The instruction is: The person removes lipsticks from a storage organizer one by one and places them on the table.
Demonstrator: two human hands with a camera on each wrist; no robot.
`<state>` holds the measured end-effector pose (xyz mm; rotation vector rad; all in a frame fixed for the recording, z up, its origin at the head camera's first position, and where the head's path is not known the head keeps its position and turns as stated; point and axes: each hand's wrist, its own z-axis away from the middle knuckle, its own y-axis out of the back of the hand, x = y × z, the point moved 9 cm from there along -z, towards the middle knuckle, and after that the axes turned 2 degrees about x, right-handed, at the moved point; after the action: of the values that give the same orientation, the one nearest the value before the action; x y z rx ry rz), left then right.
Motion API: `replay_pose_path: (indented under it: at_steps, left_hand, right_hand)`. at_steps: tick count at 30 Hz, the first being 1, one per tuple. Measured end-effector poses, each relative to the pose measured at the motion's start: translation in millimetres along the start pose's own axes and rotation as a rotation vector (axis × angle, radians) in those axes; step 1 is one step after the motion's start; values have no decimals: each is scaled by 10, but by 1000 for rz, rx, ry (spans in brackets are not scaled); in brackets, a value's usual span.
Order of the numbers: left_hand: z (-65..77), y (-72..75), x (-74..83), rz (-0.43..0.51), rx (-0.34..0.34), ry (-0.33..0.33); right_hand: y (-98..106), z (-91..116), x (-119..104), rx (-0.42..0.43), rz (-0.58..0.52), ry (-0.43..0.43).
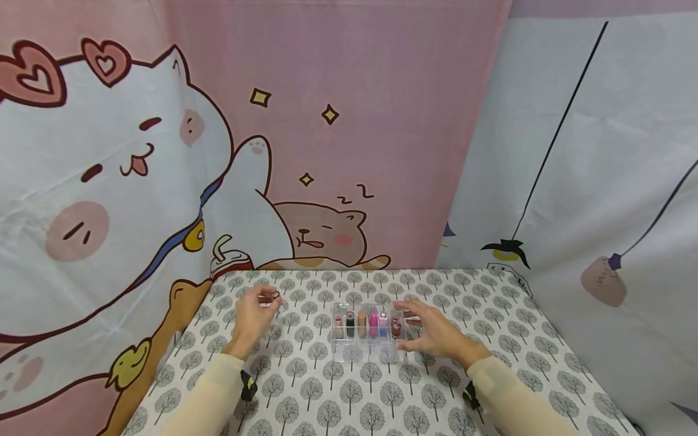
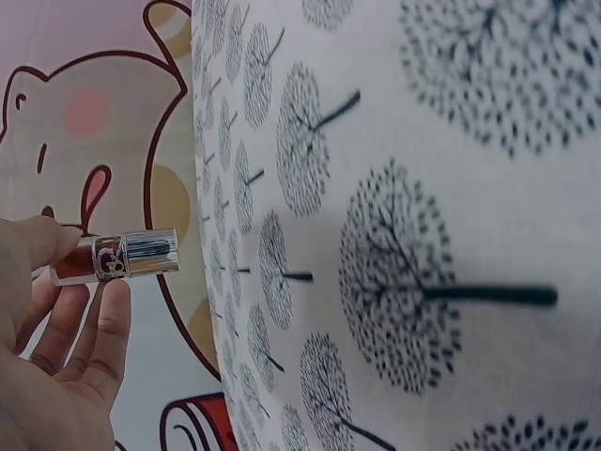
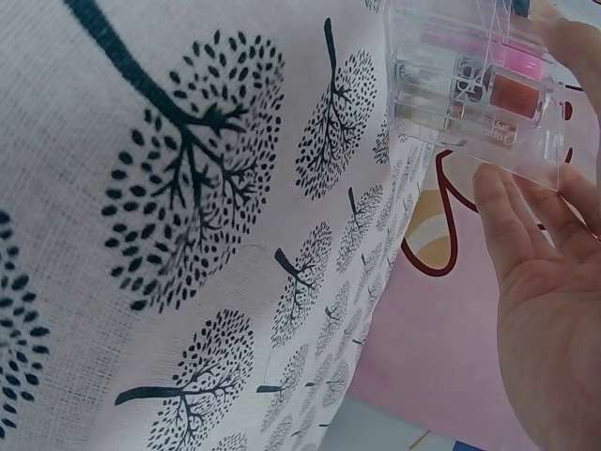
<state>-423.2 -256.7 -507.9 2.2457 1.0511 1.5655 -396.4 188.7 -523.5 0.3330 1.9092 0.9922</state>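
Cream left sleeve [image 1: 204, 396] and right sleeve [image 1: 512, 390] nearest the camera, a small dark device [image 1: 248, 385] at the left wrist; next out, the clear case [image 1: 351, 351] on the tree-print cloth [image 1: 349, 393], six cosmetic tubes in a row in it, the bright pink tube [image 1: 373, 325] the easiest to pick out; right hand [image 1: 436, 330] at the case's right end, thumb and fingers bent and moderately spread, taking hold of it from opposite sides; how firmly, cannot tell; left hand [image 1: 253, 318] slightly farther out, well apart from the case on its left, raised above the cloth; thumb and fingertips closed in a pinch on the lip-colour tube [image 2: 113, 256], gripped by its dark red body, silver cap [image 2: 152, 252] projecting free; handling, as judged: smooth, narrow body probably slips or rolls, so thumb opposed squarely to the fingers, modest pressure, cap left unobstructed; for the right hand, even pressure on both sides, fingers low on the walls, case level, since a tilt could set the tubes leaning; both hands best within sight of the head camera; beyond the cloth, a pink backdrop [image 1: 382, 121] with a sleeping bear [image 1: 327, 227] printed on it.
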Motion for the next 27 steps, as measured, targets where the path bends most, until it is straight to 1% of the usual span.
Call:
replay_pose_path:
  at_steps: [5,8,11,12,14,15,18,19,21,24,27]
  left_hand:
    - [-31,39,-112,-32,6,15]
    - [-44,51,-182,-30,13,25]
    - [-55,77,-218,-3,29,-5]
    - [-85,38,-331,44,39,-47]
    - [-91,55,-345,54,39,-60]
    - [-93,57,-355,57,32,-52]
    - [-96,48,-389,26,1,12]
    - [-65,95,-292,-24,-15,62]
    - [-59,93,-315,-54,-32,101]
    - [-52,97,-345,-82,-43,124]
    - [-59,89,-390,-99,-49,130]
  right_hand:
    - [3,4,0,0,-12,-10]
    - [0,4,-4,-3,-23,-13]
    - [-1,2,-2,-4,-27,-17]
    - [-1,1,2,-4,-28,-19]
    - [1,-2,9,-4,-29,-25]
    - [2,-3,15,-3,-28,-28]
    - [0,-5,37,-4,-30,-36]
    - [-2,-3,42,-4,-28,-38]
    - [-7,-2,45,-4,-32,-37]
    - [-10,-3,37,-2,-29,-26]
    - [-7,-8,22,2,-20,-13]
